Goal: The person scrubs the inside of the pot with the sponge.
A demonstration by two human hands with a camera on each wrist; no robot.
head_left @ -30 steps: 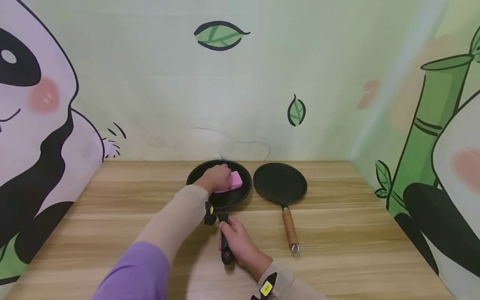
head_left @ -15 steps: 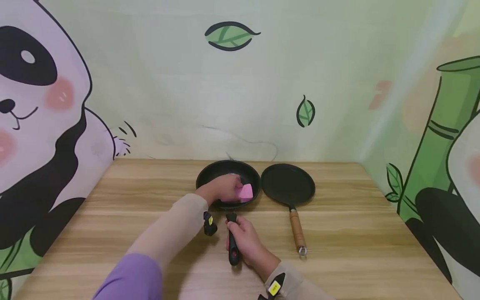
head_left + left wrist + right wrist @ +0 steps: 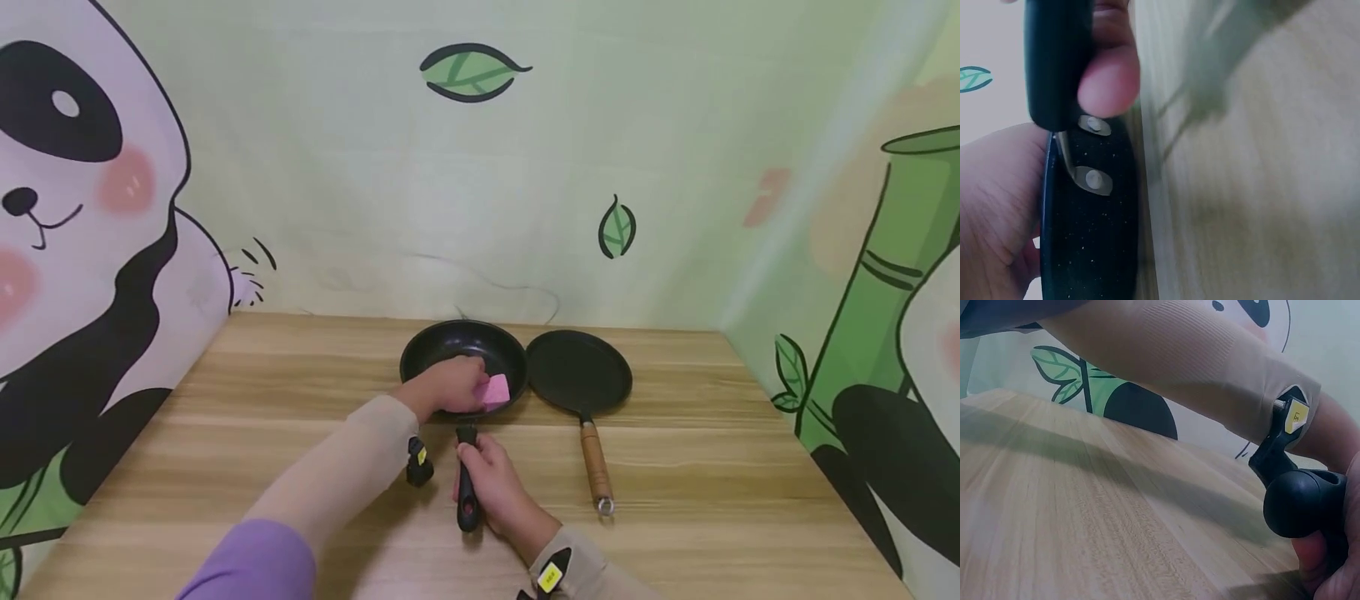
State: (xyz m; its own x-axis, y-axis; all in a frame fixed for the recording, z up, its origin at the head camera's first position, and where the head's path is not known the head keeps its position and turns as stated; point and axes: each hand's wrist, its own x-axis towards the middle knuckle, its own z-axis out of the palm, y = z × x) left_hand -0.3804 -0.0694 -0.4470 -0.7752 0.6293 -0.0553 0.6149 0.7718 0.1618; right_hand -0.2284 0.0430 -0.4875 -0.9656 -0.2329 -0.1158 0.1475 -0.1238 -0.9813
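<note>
In the head view, my left hand [image 3: 453, 383] reaches into a deep black frying pan [image 3: 457, 340] and holds a pink sponge [image 3: 497, 390] against its inner surface, near the front right wall. My right hand [image 3: 498, 483] grips the pan's black handle [image 3: 467, 500], thumb on top. The left wrist view shows the pan's speckled outer side [image 3: 1091, 244] with two rivets, part of my left hand [image 3: 997, 212] beside the rim, and a thumb against the handle; the sponge is hidden there. In the right wrist view, the handle's rounded end [image 3: 1297, 503] sticks out of my right hand [image 3: 1341, 575].
A flat black griddle pan [image 3: 579, 371] with a wooden handle [image 3: 595, 462] and metal ring lies just right of the frying pan. Both are on a wood-grain table [image 3: 300, 367]. Behind stands a wall [image 3: 337, 167] with cartoon pandas and bamboo.
My left hand has slid the sponge from the middle of the frying pan towards its front right. My right hand keeps its grip on the handle. The head view has shifted slightly.
</note>
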